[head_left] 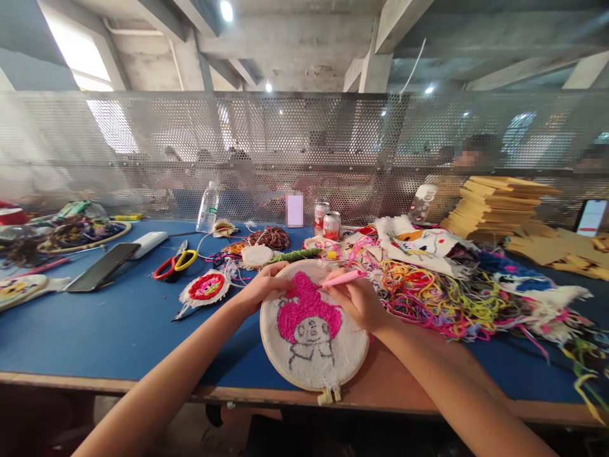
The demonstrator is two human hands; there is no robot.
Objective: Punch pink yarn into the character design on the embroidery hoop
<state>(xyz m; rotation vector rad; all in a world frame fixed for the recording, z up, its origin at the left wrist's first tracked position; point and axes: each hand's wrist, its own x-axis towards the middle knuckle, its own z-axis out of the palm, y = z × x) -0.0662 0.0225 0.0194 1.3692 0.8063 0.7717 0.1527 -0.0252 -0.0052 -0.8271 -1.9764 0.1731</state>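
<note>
An embroidery hoop with white cloth is tilted up at the table's front edge, its screw clamp at the bottom. The cloth carries a character with a filled magenta hood and a dark outlined face and body. My left hand is closed on the hoop's upper left rim, some fingers hidden behind it. In my right hand is a pink punch needle, pinched near the upper right of the magenta area. Its tip is hidden by my fingers.
Red- and yellow-handled scissors, a round red yarn patch and a phone lie to the left. Heaped colourful yarn spreads right. Behind stand drink cans, a bottle, stacked brown envelopes and a perforated metal screen.
</note>
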